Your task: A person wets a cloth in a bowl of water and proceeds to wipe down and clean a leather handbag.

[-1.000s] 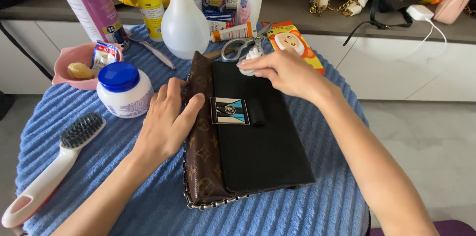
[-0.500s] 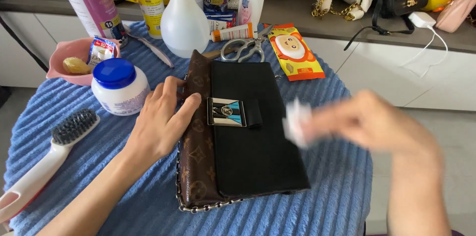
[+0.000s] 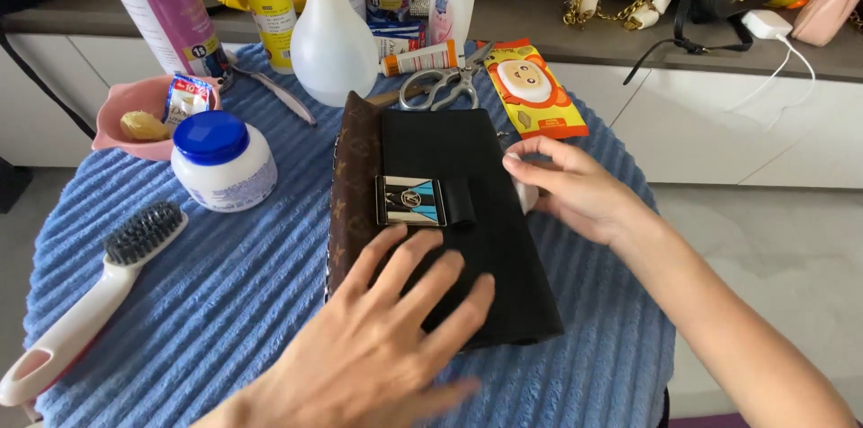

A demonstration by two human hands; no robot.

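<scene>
A black and brown clutch bag [image 3: 467,167] with a metal clasp [image 3: 410,201] lies flat on a round table under a blue ribbed cloth [image 3: 225,302]. My left hand [image 3: 387,338] rests flat with spread fingers on the bag's near end. At the bag's right edge, my right hand [image 3: 566,185] is curled around a small white wipe [image 3: 527,198], which is mostly hidden by the fingers.
A white jar with a blue lid [image 3: 223,160], a pink bowl [image 3: 117,118], a white brush [image 3: 90,298], scissors [image 3: 445,86], an orange packet [image 3: 532,91], a spray bottle [image 3: 333,32] and other bottles ring the bag. Handbags and a charger lie on the counter behind.
My right hand swung away to the right with the wipe, then came back to the bag's right edge. My left hand slid from the bag's left side onto its near end.
</scene>
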